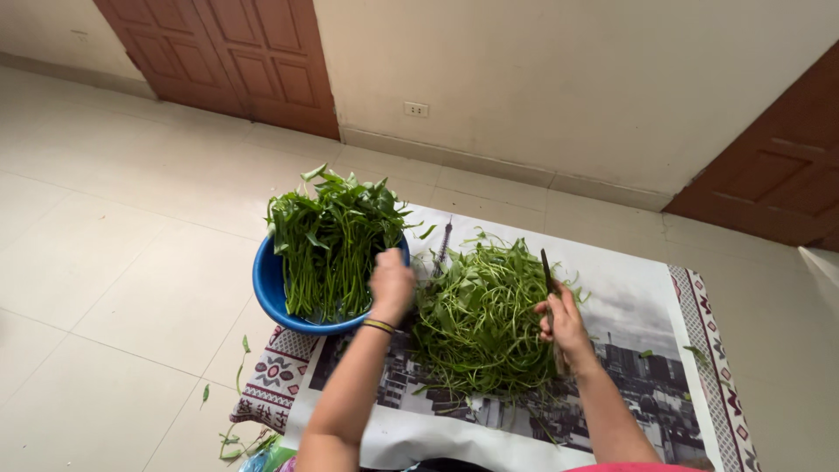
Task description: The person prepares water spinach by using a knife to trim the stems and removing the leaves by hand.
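My left hand [391, 284] reaches over the rim of a blue basin [266, 284] and closes on the long green stems [328, 240] piled in it. A thin yellow band circles that wrist. My right hand [564, 319] holds a small dark knife [547, 273], blade pointing up, at the right edge of a loose heap of split green stems [481, 319]. The heap lies on a printed sheet [629, 297] spread over the floor.
A patterned mat [275, 376] lies under the sheet. Stray leaves [236, 441] dot the pale tiled floor at lower left. Behind are a cream wall with a socket [416, 109], a brown door [236, 57] at left and another brown door [778, 175] at right.
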